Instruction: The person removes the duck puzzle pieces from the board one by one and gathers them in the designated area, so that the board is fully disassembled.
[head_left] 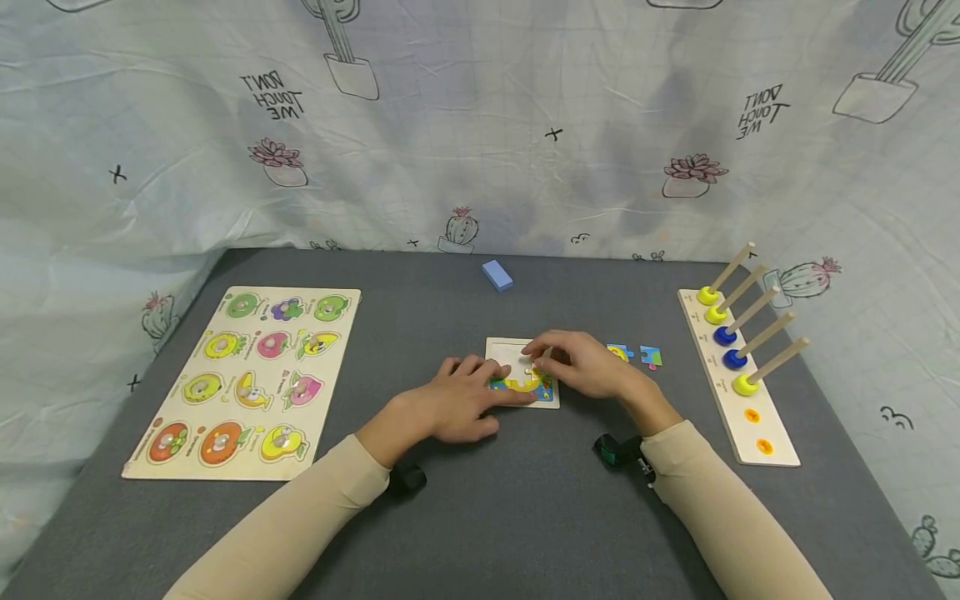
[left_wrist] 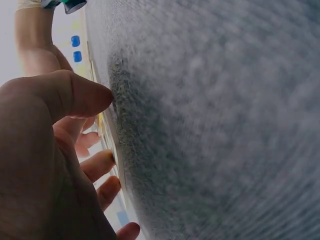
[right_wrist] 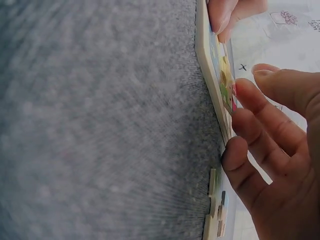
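Observation:
A small square jigsaw board [head_left: 498, 347] with a pale wooden frame lies on the grey table between the hands. Colourful blue and yellow pieces fill its near part, while its far left shows bare wood. Spread across the board's near and left side, the left hand [head_left: 463, 400] presses down with fairly straight fingers. At the board's right side, the right hand [head_left: 588, 364] has bent fingers on a green, yellow and red puzzle piece [right_wrist: 226, 95], which sits slightly tilted over the board. Two loose puzzle pieces [head_left: 650, 357] lie just right of that hand.
To the left lies a large fruit puzzle board [head_left: 341, 333]. On the right, a wooden peg board [head_left: 772, 450] carries upright pegs with yellow and blue rings. A blue block [head_left: 497, 275] rests near the table's back edge, before a printed cloth backdrop [head_left: 495, 167].

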